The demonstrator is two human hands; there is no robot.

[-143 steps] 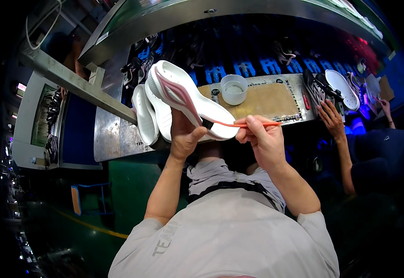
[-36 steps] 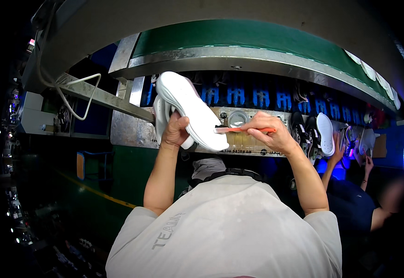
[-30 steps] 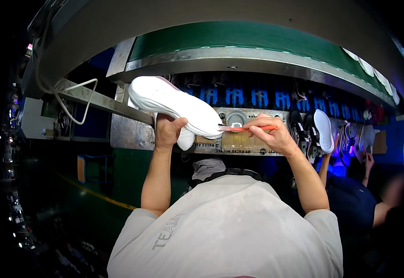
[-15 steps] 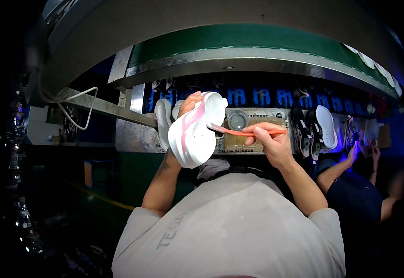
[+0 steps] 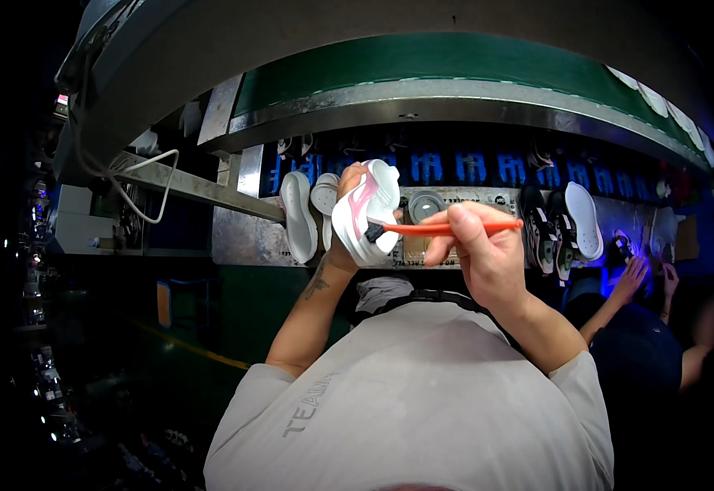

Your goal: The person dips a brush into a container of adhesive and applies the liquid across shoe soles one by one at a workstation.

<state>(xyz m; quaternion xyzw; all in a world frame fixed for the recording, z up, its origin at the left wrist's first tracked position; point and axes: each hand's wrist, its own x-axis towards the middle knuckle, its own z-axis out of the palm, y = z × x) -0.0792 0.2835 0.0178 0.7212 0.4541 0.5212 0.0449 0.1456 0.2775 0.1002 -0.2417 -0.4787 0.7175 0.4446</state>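
Observation:
My left hand [image 5: 350,180] grips a white shoe sole with pink patches [image 5: 362,214]; the sole hides most of that hand. The sole is tilted up, so its side wall and part of its hollow inner face show. In my right hand [image 5: 485,260] is a brush with an orange handle [image 5: 447,230], pinched between thumb and fingers. Its dark bristles lie against the lower side wall of the sole. Behind the brush, a grey round cup [image 5: 427,201] stands on the bench, beside a brown board [image 5: 417,252].
Two more white soles [image 5: 298,219] lie at the bench's left. Dark shoes [image 5: 539,229] and a white sole [image 5: 584,221] are on the right. A metal-edged green conveyor [image 5: 455,61] runs above the far side. Another person's hands [image 5: 632,278] work at far right.
The sole has been turned, now showing more side wall and less of its inner face. The brush tip has moved from the inner edge down to the side wall, and my right fingers have shifted.

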